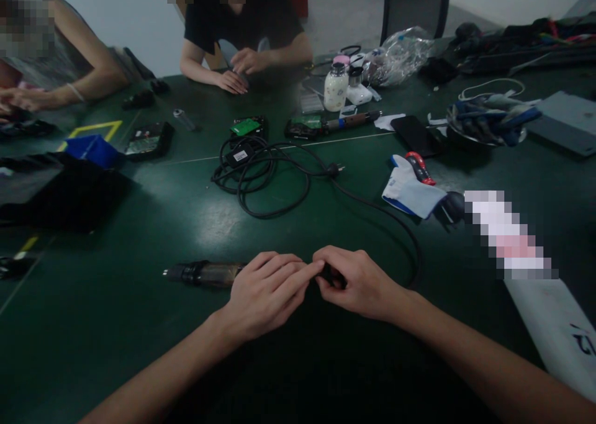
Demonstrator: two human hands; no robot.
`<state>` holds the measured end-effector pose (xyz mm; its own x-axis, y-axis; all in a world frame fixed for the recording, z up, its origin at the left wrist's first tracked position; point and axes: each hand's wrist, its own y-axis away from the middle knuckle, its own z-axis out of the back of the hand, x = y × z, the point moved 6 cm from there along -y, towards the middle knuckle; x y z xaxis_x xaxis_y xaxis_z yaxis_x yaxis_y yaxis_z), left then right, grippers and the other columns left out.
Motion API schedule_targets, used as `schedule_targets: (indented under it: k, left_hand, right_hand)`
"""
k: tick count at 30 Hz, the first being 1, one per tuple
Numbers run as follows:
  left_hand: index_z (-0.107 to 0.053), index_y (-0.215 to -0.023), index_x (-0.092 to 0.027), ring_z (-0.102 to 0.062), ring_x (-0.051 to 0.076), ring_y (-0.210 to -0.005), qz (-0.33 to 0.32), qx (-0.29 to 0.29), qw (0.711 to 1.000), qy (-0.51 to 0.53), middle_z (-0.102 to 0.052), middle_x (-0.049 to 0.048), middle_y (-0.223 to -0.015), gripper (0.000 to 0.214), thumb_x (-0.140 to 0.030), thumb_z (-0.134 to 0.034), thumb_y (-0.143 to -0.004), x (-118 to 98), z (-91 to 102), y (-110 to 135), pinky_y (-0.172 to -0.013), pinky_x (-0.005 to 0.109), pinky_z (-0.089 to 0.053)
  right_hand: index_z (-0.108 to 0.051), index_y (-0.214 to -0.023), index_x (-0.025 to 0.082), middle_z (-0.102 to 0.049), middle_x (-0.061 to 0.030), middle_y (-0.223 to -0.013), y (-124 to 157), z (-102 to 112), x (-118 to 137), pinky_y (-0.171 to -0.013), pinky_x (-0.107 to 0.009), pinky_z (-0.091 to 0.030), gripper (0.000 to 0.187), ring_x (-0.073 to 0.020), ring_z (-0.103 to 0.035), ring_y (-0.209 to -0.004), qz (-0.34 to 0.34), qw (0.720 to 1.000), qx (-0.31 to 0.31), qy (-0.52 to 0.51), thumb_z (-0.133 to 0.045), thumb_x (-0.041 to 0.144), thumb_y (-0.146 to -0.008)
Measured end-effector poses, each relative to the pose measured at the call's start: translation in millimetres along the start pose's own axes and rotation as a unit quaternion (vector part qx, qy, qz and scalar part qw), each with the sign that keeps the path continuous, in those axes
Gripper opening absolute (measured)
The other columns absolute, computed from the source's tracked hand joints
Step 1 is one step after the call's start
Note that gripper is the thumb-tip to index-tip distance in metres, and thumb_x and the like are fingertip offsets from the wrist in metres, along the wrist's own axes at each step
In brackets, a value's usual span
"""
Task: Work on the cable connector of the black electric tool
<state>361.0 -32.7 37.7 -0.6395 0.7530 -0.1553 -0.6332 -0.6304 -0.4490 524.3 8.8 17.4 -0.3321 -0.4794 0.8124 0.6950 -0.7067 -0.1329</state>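
An electric screwdriver (216, 274) with a brown body and black nose lies across the green table, its bit pointing left. My left hand (267, 293) is closed over the tool's rear part, with the index finger stretched toward my right hand. In the fingers of my right hand (361, 287) is a black cable connector (334, 276), partly hidden, at the tool's rear end. Whether the connector is seated in the tool is hidden by my fingers. A black cable (412, 241) curves from near my right hand back to the coiled power adapter (239, 156).
Beyond the coil are hard drives (305, 127), another electric screwdriver (354, 121) and a bottle (336, 89). Right stand a white-and-blue cloth item (412, 191), a phone (416, 135) and a bowl of gloves (488, 120). A black box (60, 191) is left. Two people sit opposite.
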Motion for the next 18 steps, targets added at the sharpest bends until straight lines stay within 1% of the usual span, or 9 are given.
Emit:
schedule_targets:
  k: [5,7,11,13,15,18]
  left_hand:
    - [-0.056,-0.145,-0.021,-0.071,0.017,-0.102,0.015,-0.009,1.0,-0.018,-0.077,0.0018,-0.114,0.047,-0.021,-0.069,-0.1,3.2,-2.3,2.0,-0.089,0.036,-0.049]
    - [-0.056,-0.145,-0.021,-0.071,0.017,-0.103,0.011,-0.009,1.0,-0.02,-0.077,0.0018,-0.114,0.049,-0.021,-0.07,-0.099,2.2,-2.3,1.6,-0.09,0.036,-0.049]
    - [-0.054,-0.148,-0.02,-0.07,0.02,-0.11,-0.002,-0.006,1.0,-0.019,-0.076,0.0038,-0.121,0.054,-0.025,-0.07,-0.097,-1.0,-0.4,1.0,-0.094,0.039,-0.05]
    - [-0.054,-0.148,-0.019,-0.07,0.021,-0.114,-0.007,-0.006,1.0,-0.006,-0.076,0.0048,-0.124,0.054,-0.022,-0.068,-0.096,-1.9,0.7,1.4,-0.096,0.039,-0.049]
    - [-0.055,-0.148,-0.018,-0.07,0.021,-0.114,-0.017,-0.007,1.0,-0.005,-0.076,0.0047,-0.124,0.053,-0.018,-0.066,-0.096,-2.7,0.9,2.0,-0.097,0.039,-0.049]
    - [-0.055,-0.148,-0.019,-0.071,0.02,-0.11,-0.018,-0.01,0.999,-0.027,-0.077,0.0039,-0.12,0.052,-0.019,-0.067,-0.097,-1.7,0.3,2.3,-0.095,0.038,-0.049]
  right_hand:
    - [-0.06,-0.109,0.018,-0.064,-0.0013,-0.096,0.4,-0.7,-1.0,-0.063,-0.024,-0.045,0.018,-0.0121,-0.057,-0.072,-0.001,1.0,0.003,0.008,-0.063,0.011,-0.093]
    - [-0.06,-0.109,0.018,-0.064,-0.0015,-0.096,0.4,-0.5,-1.0,-0.064,-0.025,-0.046,0.018,-0.0124,-0.058,-0.073,-0.003,1.0,0.005,0.009,-0.063,0.011,-0.093]
    - [-0.06,-0.109,0.018,-0.064,-0.0012,-0.097,-0.2,0.3,-0.4,-0.063,-0.024,-0.045,0.019,-0.0117,-0.058,-0.072,-0.007,1.0,0.006,0.005,-0.064,0.012,-0.092]
    - [-0.06,-0.109,0.019,-0.064,-0.0008,-0.096,-0.6,1.0,0.5,-0.062,-0.023,-0.044,0.019,-0.011,-0.057,-0.071,-0.007,1.0,0.002,0.003,-0.063,0.011,-0.092]
    - [-0.059,-0.108,0.019,-0.064,-0.0006,-0.096,-0.8,1.1,1.4,-0.061,-0.023,-0.044,0.018,-0.0108,-0.057,-0.07,-0.005,1.0,0.001,0.002,-0.062,0.011,-0.092]
    - [-0.06,-0.107,0.019,-0.064,-0.0009,-0.095,-0.8,0.8,2.0,-0.06,-0.023,-0.044,0.017,-0.0113,-0.057,-0.07,-0.008,1.0,0.003,-0.002,-0.062,0.011,-0.092]
